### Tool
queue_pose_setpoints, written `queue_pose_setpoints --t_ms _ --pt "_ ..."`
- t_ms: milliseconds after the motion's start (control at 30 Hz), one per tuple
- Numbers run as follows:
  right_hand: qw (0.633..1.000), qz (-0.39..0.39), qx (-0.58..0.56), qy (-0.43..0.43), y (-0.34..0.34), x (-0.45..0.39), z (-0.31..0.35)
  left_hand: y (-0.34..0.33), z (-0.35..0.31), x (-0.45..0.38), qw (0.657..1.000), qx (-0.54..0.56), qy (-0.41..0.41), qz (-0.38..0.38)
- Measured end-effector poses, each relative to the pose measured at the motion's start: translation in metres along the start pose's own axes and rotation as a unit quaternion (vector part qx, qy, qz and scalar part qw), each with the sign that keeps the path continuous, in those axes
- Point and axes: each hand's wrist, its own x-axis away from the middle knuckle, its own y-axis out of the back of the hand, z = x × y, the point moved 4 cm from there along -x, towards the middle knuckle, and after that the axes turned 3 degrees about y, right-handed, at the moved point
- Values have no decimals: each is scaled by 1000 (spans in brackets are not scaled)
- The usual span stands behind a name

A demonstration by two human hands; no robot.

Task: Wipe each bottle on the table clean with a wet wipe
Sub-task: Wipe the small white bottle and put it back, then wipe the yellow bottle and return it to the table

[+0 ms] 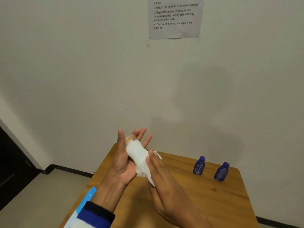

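Note:
My left hand is raised above the table's left part, palm up, cradling a pale bottle with a yellow band; only its top end shows. A white wet wipe is wrapped around the rest of the bottle. My right hand presses the wipe against the bottle from the right, fingers laid flat along it. Two small dark-blue bottles stand upright on the wooden table at the far right, well apart from both hands.
A light-blue wipes packet lies at the table's near left edge, partly under my left sleeve. The table stands against a white wall with a printed instruction sheet taped high up. A dark door is at the left.

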Motion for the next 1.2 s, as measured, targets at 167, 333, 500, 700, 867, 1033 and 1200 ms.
queue_pose_setpoints --t_ms 167,333,500,700,867,1033,1200 --pt "930 -179 -239 -215 18 28 -50 18 -24 -2 999 -10 -33 -7" --pt "758 -280 -416 -417 32 36 -84 41 -46 -4 995 -58 -42 -74" --pt "702 -282 -465 -459 16 27 -86 75 -72 -12 926 -329 -90 -163" --pt "613 -288 -505 -535 -15 24 -98 163 -123 -59 820 -526 -80 -209" --pt "594 -299 -462 -587 -44 9 -106 233 -149 -120 765 -617 -39 -183" --pt "611 -264 -372 -647 -86 -20 -111 287 -161 -182 727 -675 -10 -127" --pt "624 -205 -342 -672 -146 -43 -128 330 -169 -211 741 -659 4 -131"
